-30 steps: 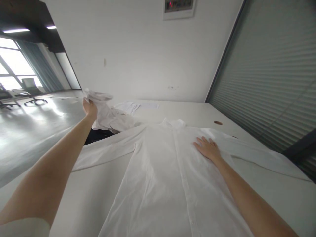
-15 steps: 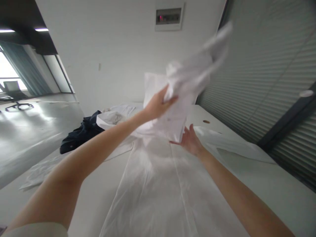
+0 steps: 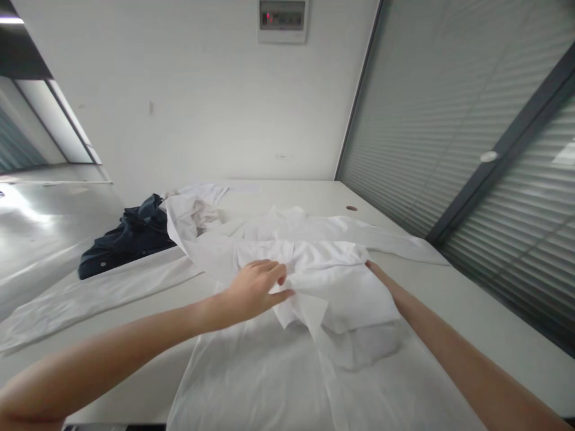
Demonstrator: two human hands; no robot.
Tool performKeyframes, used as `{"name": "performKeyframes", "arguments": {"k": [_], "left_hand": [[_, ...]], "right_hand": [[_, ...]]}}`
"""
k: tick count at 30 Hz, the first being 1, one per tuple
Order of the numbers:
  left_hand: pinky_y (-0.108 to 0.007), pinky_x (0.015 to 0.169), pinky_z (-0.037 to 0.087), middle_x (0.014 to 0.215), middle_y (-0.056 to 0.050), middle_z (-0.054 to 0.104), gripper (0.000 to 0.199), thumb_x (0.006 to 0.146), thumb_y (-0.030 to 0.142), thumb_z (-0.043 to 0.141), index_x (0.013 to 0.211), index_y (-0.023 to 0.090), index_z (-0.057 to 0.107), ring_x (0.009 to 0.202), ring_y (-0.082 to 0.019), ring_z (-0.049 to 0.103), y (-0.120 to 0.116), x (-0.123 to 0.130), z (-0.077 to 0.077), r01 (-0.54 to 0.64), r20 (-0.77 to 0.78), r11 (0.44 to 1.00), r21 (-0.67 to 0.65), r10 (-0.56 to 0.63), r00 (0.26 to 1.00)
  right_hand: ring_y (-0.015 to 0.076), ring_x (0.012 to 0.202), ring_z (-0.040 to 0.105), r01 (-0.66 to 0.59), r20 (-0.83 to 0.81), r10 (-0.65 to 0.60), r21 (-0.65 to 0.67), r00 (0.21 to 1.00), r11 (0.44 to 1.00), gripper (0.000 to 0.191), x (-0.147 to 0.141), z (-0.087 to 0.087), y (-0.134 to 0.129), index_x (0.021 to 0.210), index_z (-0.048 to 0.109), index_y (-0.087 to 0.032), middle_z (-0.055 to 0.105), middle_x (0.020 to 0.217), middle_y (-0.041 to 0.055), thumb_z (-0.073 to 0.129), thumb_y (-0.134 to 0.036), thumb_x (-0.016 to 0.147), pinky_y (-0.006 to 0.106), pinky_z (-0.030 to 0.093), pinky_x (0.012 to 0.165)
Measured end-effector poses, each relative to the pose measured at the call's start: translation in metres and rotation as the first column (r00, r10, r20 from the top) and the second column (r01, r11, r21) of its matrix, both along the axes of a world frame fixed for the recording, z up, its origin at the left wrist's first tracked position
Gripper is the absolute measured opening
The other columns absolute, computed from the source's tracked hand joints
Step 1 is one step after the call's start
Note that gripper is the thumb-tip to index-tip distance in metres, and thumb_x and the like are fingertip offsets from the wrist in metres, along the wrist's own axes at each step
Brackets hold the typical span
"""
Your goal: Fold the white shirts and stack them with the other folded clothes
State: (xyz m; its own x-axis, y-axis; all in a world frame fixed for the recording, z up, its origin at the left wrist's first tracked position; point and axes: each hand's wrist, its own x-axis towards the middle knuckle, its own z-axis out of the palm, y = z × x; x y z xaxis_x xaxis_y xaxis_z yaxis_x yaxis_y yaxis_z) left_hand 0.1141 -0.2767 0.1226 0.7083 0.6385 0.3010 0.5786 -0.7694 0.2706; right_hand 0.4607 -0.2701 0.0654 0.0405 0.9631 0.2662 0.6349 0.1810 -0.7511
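Left hand (image 3: 258, 287) loosely open at bunched white cloth (image 3: 354, 293); right hand hidden by it, grip unclear; navy clothing (image 3: 135, 236) off left

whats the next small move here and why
I'd probably have the left hand pinch the loose flap near its thumb and smooth it down: the flap juts out crookedly from the bunched top cloth, and that hand is close by, thumb and fingers apart. The right forearm reaches the cloth's edge, but its grip is hidden.

At least two white garments (image 3: 354, 290), one dark garment (image 3: 130, 236), one wall box (image 3: 283, 21), one table (image 3: 294, 189)
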Motion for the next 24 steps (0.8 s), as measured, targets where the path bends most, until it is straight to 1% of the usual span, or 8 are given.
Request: {"name": "performKeyframes", "arguments": {"k": [2,4,9,15,17,20,22,24], "left_hand": [[-0.032,0.063,0.042,0.059,-0.003,0.058,0.046,0.094,0.051,0.049,0.062,0.020,0.058,0.061,-0.018,0.057,0.004,-0.007,-0.005,-0.152,-0.110,0.986,-0.072,0.143,0.984],[-0.031,0.062,0.040,0.055,-0.004,0.058,0.054,0.096,0.053,0.043,0.056,0.020,0.056,0.058,-0.017,0.057,0.008,-0.015,-0.011,-0.168,-0.234,0.967,-0.189,0.122,0.965],[-0.033,0.076,0.046,0.091,-0.004,0.071,0.031,0.087,0.049,0.059,0.102,0.024,0.068,0.080,-0.021,0.065,0.009,-0.031,-0.026,-0.055,-0.240,0.923,-0.381,-0.041,0.970],[-0.045,0.099,0.044,0.126,-0.012,0.055,0.075,0.065,0.045,0.080,0.131,0.024,0.051,0.115,-0.032,0.054,0.003,-0.019,-0.055,0.106,-0.117,0.951,-0.292,-0.145,0.983],[-0.048,0.101,0.045,0.131,-0.014,0.050,0.075,0.064,0.041,0.081,0.130,0.024,0.052,0.118,-0.034,0.051,0.001,-0.009,-0.069,0.091,-0.115,0.968,-0.233,-0.120,0.986],[-0.045,0.098,0.048,0.129,-0.016,0.049,0.050,0.070,0.024,0.072,0.118,0.020,0.060,0.115,-0.032,0.053,0.005,0.004,-0.083,0.056,-0.138,0.989,-0.136,-0.075,0.988],[-0.041,0.095,0.051,0.121,-0.014,0.056,0.038,0.072,0.009,0.060,0.108,0.019,0.064,0.109,-0.028,0.058,0.014,0.006,-0.079,0.054,-0.147,0.993,-0.101,-0.069,0.987],[-0.037,0.092,0.052,0.112,-0.010,0.062,0.045,0.069,-0.002,0.049,0.104,0.019,0.067,0.104,-0.025,0.062,0.025,0.001,-0.062,0.055,-0.103,0.995,-0.082,-0.064,0.993]], "right_hand": [[0.0327,0.090,0.069,0.025,0.008,-0.024,-0.044,1.000,0.999,0.030,0.012,-0.005,-0.003,0.088,0.070,-0.021,0.074,0.087,0.0086,0.062,-0.048,0.078,0.044,0.056,0.078],[0.0302,0.077,0.070,0.080,0.016,-0.079,-0.062,0.997,0.995,0.033,0.024,-0.008,-0.006,0.088,0.067,-0.021,0.073,0.083,0.0082,0.060,-0.050,0.075,0.041,0.056,0.070],[0.0239,0.067,0.069,0.192,0.028,-0.191,-0.042,0.981,0.981,0.036,0.035,-0.005,-0.015,0.098,0.063,-0.022,0.072,0.077,0.0059,0.058,-0.052,0.078,0.036,0.054,0.065],[0.0202,0.055,0.062,0.074,0.013,-0.073,-0.095,0.997,0.993,0.066,0.008,0.003,-0.033,0.135,0.049,-0.022,0.064,0.065,-0.0016,0.056,-0.063,0.084,0.031,0.050,0.053],[0.0235,0.065,0.067,-0.028,0.003,0.029,-0.148,1.000,0.989,0.074,-0.002,0.005,-0.039,0.146,0.040,-0.023,0.068,0.072,0.0018,0.053,-0.064,0.086,0.034,0.054,0.057],[0.0304,0.113,0.064,-0.093,0.079,0.099,-0.072,0.992,0.993,0.073,-0.011,0.009,-0.042,0.147,0.044,-0.026,0.068,0.121,0.0107,0.059,-0.058,0.083,0.043,0.055,0.090],[0.0310,0.131,0.052,-0.100,0.097,0.099,0.004,0.990,0.995,0.061,-0.011,0.015,-0.041,0.137,0.056,-0.028,0.060,0.137,0.0077,0.061,-0.054,0.083,0.045,0.045,0.107],[0.0305,0.128,0.055,-0.047,0.032,0.046,0.052,0.998,0.998,0.043,-0.005,0.025,-0.038,0.118,0.070,-0.028,0.066,0.129,0.0058,0.061,-0.052,0.083,0.046,0.042,0.110]]}}
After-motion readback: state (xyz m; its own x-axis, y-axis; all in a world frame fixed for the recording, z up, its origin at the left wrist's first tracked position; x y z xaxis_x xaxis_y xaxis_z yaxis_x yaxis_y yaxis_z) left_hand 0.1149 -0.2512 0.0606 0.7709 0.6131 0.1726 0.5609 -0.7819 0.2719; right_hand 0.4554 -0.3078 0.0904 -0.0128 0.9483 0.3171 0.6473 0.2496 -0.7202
